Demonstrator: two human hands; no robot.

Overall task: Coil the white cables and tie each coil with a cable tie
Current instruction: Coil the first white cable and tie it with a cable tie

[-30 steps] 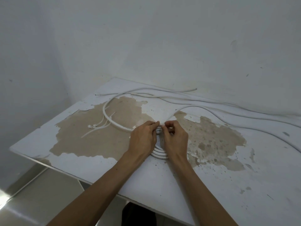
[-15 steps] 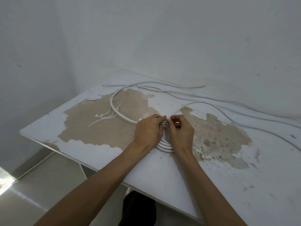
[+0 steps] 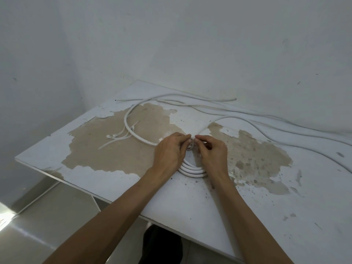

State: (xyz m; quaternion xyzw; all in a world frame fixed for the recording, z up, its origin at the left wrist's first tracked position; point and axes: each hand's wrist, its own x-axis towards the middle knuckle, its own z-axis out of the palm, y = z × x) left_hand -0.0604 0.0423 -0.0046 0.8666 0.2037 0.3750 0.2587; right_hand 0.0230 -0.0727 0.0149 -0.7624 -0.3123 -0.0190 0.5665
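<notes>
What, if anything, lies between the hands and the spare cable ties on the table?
One loose cable loop arcs across that path, overlapping the spare cable ties. The left hand and right hand both pinch at the coil; nothing else visible intervenes.

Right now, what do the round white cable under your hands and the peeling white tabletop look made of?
Round white cable: looks like smooth plastic sheathing; it bends into even loops with a slight sheen. Peeling white tabletop: likely painted or laminated board; the white layer has flaked to matt tan.
</notes>
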